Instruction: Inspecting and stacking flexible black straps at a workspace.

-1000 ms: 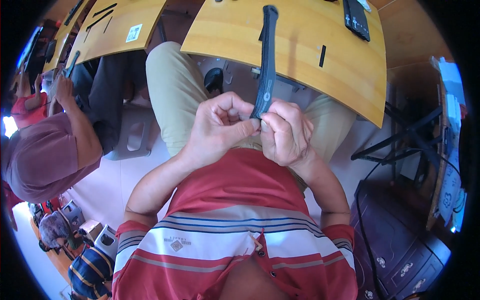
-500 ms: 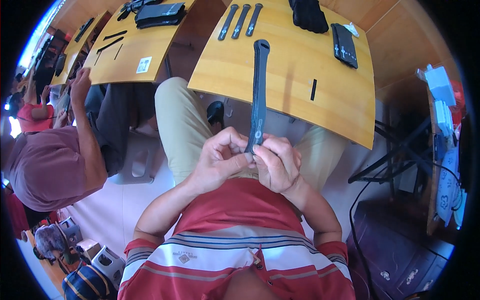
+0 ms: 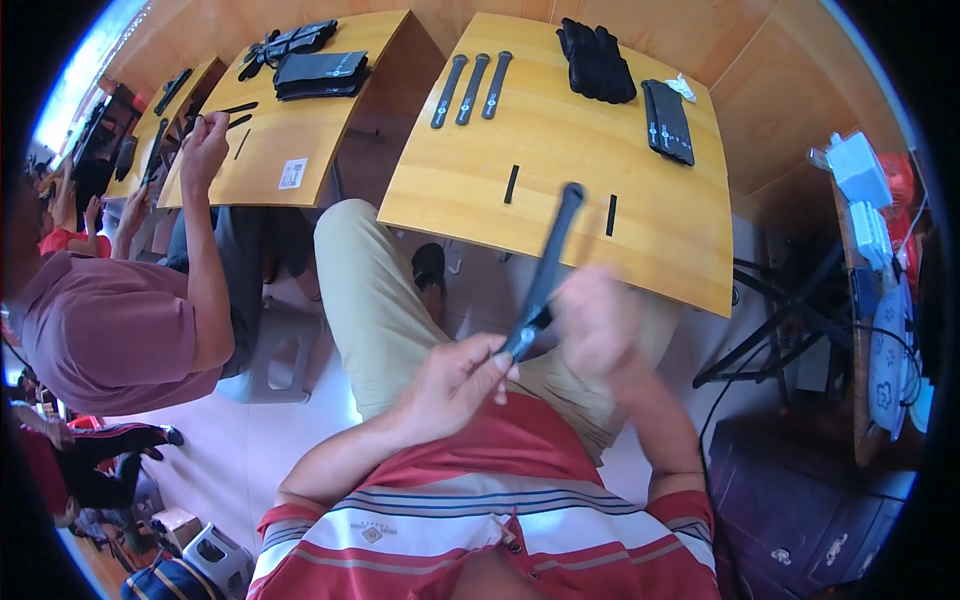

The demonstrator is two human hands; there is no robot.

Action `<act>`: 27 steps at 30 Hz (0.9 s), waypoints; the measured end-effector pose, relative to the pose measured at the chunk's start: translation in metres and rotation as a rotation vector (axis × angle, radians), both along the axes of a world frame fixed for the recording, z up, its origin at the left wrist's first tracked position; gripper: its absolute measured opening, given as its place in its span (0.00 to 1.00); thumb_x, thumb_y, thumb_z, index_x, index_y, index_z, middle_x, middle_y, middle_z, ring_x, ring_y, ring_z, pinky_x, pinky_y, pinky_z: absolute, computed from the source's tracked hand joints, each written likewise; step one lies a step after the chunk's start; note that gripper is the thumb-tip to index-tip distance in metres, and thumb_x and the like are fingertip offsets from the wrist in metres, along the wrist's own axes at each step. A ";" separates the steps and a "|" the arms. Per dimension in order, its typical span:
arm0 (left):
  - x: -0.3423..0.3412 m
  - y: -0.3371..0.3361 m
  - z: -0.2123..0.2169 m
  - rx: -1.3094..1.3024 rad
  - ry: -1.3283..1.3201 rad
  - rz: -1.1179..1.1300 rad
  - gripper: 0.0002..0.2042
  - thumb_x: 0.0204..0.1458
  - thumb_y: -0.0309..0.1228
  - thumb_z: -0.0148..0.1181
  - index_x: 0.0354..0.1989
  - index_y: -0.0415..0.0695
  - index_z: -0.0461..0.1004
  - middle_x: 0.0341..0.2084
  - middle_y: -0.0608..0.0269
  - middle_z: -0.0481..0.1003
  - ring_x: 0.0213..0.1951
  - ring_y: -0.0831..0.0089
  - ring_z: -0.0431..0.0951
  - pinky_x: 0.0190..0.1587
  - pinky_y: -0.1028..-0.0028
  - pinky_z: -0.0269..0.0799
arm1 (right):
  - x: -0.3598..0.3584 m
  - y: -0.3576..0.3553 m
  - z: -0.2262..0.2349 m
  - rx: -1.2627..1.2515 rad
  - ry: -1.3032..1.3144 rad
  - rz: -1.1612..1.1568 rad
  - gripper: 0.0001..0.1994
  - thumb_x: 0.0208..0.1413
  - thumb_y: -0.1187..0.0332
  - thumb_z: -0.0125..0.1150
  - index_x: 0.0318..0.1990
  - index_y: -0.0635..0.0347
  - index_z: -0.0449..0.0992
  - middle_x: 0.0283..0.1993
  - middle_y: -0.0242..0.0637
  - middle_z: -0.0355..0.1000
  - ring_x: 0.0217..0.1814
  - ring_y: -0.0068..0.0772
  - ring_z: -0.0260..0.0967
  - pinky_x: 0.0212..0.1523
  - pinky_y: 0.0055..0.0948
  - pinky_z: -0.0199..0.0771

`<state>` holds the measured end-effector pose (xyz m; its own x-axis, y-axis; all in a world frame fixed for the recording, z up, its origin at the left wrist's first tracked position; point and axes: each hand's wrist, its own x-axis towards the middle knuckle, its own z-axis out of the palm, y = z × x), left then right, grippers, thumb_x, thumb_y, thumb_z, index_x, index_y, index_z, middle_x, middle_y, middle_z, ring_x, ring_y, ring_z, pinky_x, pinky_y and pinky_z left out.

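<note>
A long dark grey strap (image 3: 552, 258), with a rounded end and a slot near its tip, leans up and to the right above my lap. My left hand (image 3: 452, 385) pinches its lower end between thumb and fingers; whether it is one strap or several layered together, I cannot tell. Close beside the strap, on its right, my right hand (image 3: 598, 325) is smeared by motion, so its fingers do not show clearly. Beyond the hands, two short black strips lie on the wooden table (image 3: 440, 190): a left strip (image 3: 512, 184) and a right strip (image 3: 612, 215).
Three similar grey straps (image 3: 473, 90) lie side by side at the table's far left. Farther right are a black fabric bundle (image 3: 597, 62), a dark stack of flat pieces (image 3: 668, 122) and a crumpled white scrap (image 3: 682, 87). A co-worker (image 3: 120, 320) sits at my left by another table.
My right hand has come off the strap's lower end and moved right. The strap's top has tipped rightward, and the left black strip has come into sight. The view has shifted slightly.
</note>
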<state>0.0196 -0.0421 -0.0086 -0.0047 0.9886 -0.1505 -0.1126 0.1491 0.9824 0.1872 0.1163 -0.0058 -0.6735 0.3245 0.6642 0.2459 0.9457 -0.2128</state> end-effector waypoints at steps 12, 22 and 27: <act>-0.062 -0.048 -0.040 -0.054 0.018 -0.047 0.08 0.66 0.25 0.52 0.45 0.34 0.75 0.34 0.61 0.77 0.34 0.76 0.79 0.40 0.76 0.76 | 0.009 0.234 0.097 -0.644 0.562 -0.154 0.18 0.69 0.59 0.54 0.48 0.69 0.75 0.31 0.41 0.78 0.33 0.29 0.81 0.34 0.24 0.84; -0.080 -0.035 -0.054 -0.112 -0.035 0.118 0.08 0.67 0.25 0.51 0.46 0.34 0.75 0.36 0.61 0.77 0.35 0.75 0.79 0.42 0.75 0.76 | -0.090 0.258 0.033 -0.878 0.795 -0.022 0.11 0.65 0.72 0.59 0.47 0.76 0.75 0.37 0.43 0.78 0.38 0.33 0.81 0.40 0.26 0.85; -0.087 -0.033 -0.058 -0.160 -0.117 0.153 0.08 0.67 0.26 0.51 0.45 0.33 0.74 0.36 0.62 0.76 0.37 0.77 0.78 0.43 0.75 0.76 | -0.124 0.279 0.004 -0.634 0.649 -0.207 0.09 0.60 0.72 0.63 0.44 0.70 0.79 0.37 0.40 0.80 0.37 0.25 0.80 0.37 0.24 0.81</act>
